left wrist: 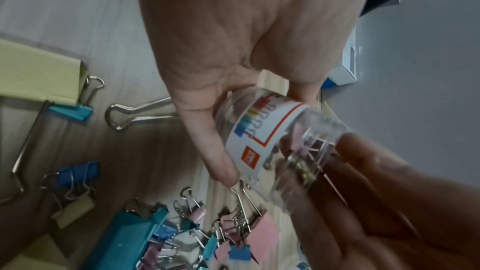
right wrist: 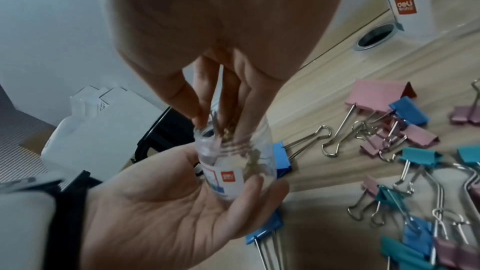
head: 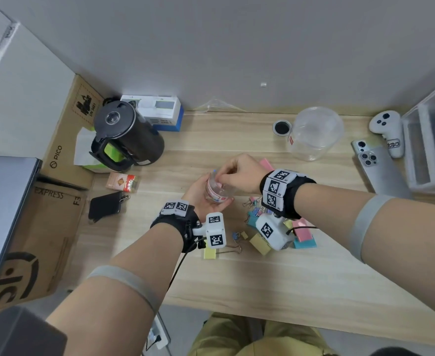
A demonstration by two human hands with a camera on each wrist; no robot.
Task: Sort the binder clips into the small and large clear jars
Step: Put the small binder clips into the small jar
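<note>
L hand (head: pixel 201 195) cups small clear plastic jar (head: pixel 217 190); R hand (head: pixel 239 173) fingers pinched in its mouth.

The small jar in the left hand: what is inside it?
Small jar holds a few small clips, pink visible, with right-hand fingertips at its mouth. The label hides the rest.

Wall (head: pixel 237 47): plain grey, unmarked, rising straight behind the desk's far edge.
Desk (head: pixel 262 278): pale wood-grain top; a round cable hole (head: pixel 282 127) sits at its back, beyond the grip and to its right.
Drawer unit (head: pixel 432 140): translucent white, at the far right.
Floor (head: pixel 185 319): grey, glimpsed below the near desk edge.
Light: soft, even, with faint shadows.
</note>
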